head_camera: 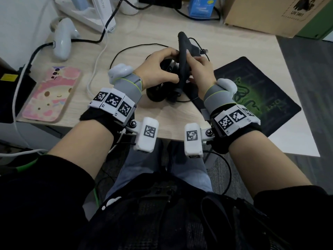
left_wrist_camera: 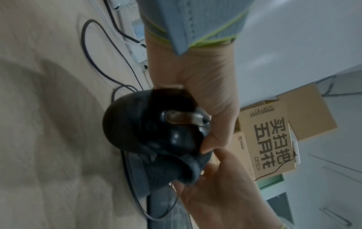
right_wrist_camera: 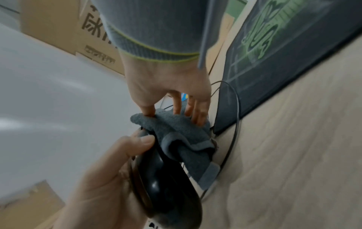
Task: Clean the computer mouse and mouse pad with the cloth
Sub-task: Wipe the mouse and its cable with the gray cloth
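Black mouse [head_camera: 158,91] in left grip [head_camera: 158,69], right grip [head_camera: 200,69] pinching cloth [head_camera: 182,56]

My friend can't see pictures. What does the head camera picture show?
Two hands clean a black mouse over a wooden desk: the left hand grips the mouse, and the right hand holds a dark cloth against it. A green-patterned mouse pad lies to the right, a pink phone to the left.

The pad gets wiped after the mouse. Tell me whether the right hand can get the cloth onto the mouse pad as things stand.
Probably yes. The right hand already grips the cloth, and the mouse pad lies flat just to its right with nothing visible on it. The left hand holds the mouse off the pad.
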The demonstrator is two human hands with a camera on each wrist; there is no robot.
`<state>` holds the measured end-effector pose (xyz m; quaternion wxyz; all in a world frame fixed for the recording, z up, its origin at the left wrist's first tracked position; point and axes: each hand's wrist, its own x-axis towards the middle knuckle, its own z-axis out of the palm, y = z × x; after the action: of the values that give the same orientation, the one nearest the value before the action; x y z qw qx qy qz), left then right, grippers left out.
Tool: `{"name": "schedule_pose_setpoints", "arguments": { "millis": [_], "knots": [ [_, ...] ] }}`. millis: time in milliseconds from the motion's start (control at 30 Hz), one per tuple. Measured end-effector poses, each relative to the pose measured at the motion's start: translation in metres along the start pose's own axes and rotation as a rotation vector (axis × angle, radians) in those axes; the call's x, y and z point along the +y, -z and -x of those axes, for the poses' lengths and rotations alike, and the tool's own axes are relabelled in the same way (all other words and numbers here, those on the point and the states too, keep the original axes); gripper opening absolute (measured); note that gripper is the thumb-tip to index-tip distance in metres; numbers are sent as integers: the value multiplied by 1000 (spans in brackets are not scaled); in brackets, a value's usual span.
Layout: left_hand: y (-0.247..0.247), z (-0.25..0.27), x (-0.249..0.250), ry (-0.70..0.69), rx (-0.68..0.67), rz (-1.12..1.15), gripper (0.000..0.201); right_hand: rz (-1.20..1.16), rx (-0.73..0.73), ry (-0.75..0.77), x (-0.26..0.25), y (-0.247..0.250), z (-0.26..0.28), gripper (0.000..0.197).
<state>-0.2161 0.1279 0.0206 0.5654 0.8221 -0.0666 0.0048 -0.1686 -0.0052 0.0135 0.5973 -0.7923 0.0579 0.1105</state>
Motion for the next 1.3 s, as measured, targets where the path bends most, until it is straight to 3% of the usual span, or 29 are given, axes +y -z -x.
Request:
{"name": "schedule_pose_setpoints", "arguments": {
  "millis": [133, 233, 367, 567, 700, 800, 867, 967, 1133, 1233, 1300],
  "knots": [
    [1, -2, 4, 42, -73, 15, 71, -363, -257, -86, 0, 5, 1, 36],
    [3, -5, 5, 107, -81, -31, 61, -539, -363, -175, 5, 8, 2, 41],
    [3, -8, 4, 166, -143, -138, 37, -432, -319, -35, 1, 9, 9, 17],
    [0, -10, 2, 130, -60, -155, 25, -272, -206, 117, -9, 2, 11, 16],
    [7, -3, 1, 142, -117, -200, 14, -371, -62, 77, -18, 14, -4, 18],
    [11, 3, -7, 143, -132, -249, 29, -385, 12, 49, -21, 24, -11, 18],
    [11, 2, -12, 159, -140, -286, 29, -372, 2, 71, -22, 24, -9, 16],
    [8, -5, -14, 176, -81, -295, 14, -318, -18, 114, -26, 23, -3, 17],
    [-9, -18, 4, 90, -108, -61, 18, -320, -59, 149, -29, 23, 1, 18],
    [-16, -23, 7, 15, -83, -102, 17, -372, -73, 107, -29, 31, 2, 18],
    [-13, -21, 6, 15, -84, -182, 13, -434, 4, 55, -31, 43, -1, 19]
  ]
}}
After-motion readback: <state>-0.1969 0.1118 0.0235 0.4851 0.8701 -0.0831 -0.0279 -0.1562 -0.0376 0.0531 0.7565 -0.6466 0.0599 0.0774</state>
